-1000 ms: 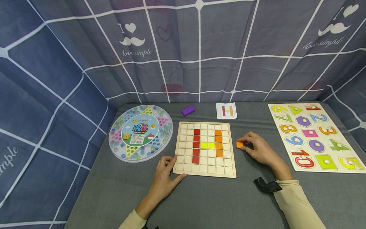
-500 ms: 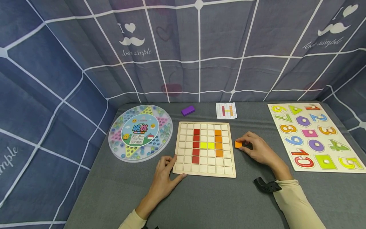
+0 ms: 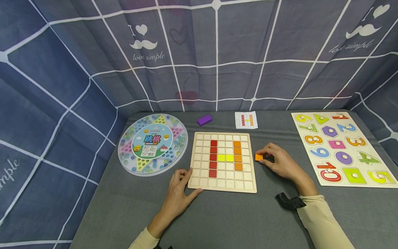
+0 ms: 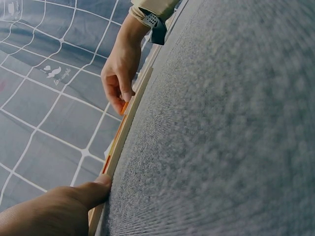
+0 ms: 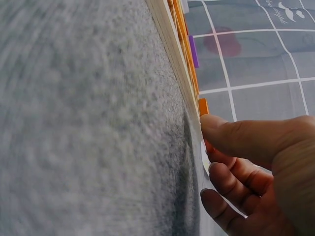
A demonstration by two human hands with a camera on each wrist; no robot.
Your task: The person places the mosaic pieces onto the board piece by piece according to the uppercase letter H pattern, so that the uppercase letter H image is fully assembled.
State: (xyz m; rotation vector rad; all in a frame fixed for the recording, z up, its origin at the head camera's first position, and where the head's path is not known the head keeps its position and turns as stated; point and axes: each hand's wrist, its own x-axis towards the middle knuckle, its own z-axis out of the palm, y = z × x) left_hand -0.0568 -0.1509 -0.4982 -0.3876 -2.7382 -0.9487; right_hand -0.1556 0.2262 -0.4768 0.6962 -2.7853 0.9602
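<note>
A light wooden grid board (image 3: 202,180) lies on the grey cloth, bearing a red column, an orange column and a short yellow bar between them. My left hand (image 3: 178,197) rests at its near left corner, thumb against the front edge and a fingertip at the left edge. To the right of the board, my right hand (image 3: 280,160) pinches a small orange block (image 3: 258,157) between thumb and fingers. In the right wrist view, the orange block (image 5: 203,105) sticks out beyond the thumb, beside the board's edge.
Behind the board lie a purple block (image 3: 204,120) and a small printed card (image 3: 239,121) with a coloured H pattern. A round Chinese checkers box (image 3: 122,160) stands at left, and a number-and-shape puzzle board (image 3: 314,138) at right. A checked curtain (image 3: 199,83) rises behind.
My right hand, with the orange block in its fingers, has shifted very slightly left toward the board. The left hand has stayed at the board's corner.
</note>
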